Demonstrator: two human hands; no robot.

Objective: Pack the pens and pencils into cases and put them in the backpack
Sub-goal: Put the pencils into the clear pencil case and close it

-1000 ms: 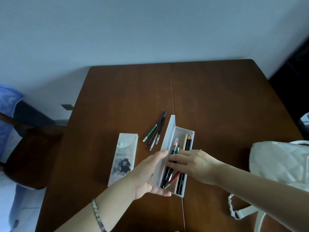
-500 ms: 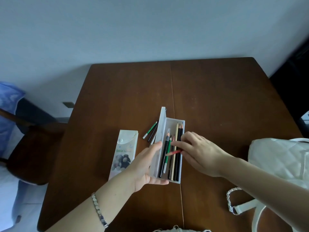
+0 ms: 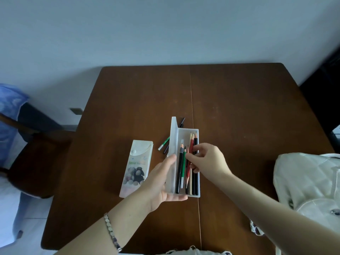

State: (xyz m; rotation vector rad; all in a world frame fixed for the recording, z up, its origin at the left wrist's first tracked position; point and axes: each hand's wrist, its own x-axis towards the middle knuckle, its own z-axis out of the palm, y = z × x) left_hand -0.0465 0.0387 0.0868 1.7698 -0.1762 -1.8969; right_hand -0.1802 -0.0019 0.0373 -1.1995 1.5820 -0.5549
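Right now, from my head camera, my left hand (image 3: 161, 183) cups the near left end of the open plastic case (image 3: 187, 133), thumb pressed on its raised lid. My right hand (image 3: 206, 159) reaches in, fingertips pinching a red pencil (image 3: 191, 144) among the pens and pencils lying lengthwise inside. Loose pens (image 3: 164, 143) lie just left of the lid, beside a closed printed case (image 3: 137, 166). The white backpack (image 3: 309, 181) sits at the table's (image 3: 248, 107) right edge; the far half stays bare.
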